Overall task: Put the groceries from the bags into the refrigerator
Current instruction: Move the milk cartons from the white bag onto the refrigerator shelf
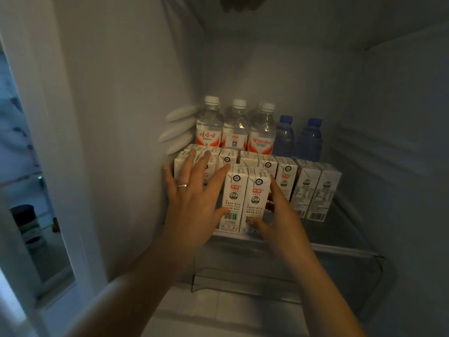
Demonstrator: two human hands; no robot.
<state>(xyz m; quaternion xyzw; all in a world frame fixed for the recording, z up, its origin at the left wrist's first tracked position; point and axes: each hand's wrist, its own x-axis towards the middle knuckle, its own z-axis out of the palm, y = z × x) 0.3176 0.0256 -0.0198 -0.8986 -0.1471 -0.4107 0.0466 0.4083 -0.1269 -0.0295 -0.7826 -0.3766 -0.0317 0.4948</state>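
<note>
My left hand (192,190), fingers straight and spread, rests against the cartons (206,164) at the left of the shelf (340,248). Beside it, two front cartons (245,200) stand at the shelf edge; my right hand (274,212) curls around the right one. Behind them are more cartons, clear bottles (234,127) and blue bottles (298,137). I judge most groceries stowed; no bags show, so what remains I cannot tell.

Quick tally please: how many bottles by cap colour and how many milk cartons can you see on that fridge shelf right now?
White-capped water bottles: 3 plainly, with hints of more caps behind
Blue-capped bottles: 2
Milk cartons: about 10 visible; the left hand covers part of the left ones
Total: about 15
</note>
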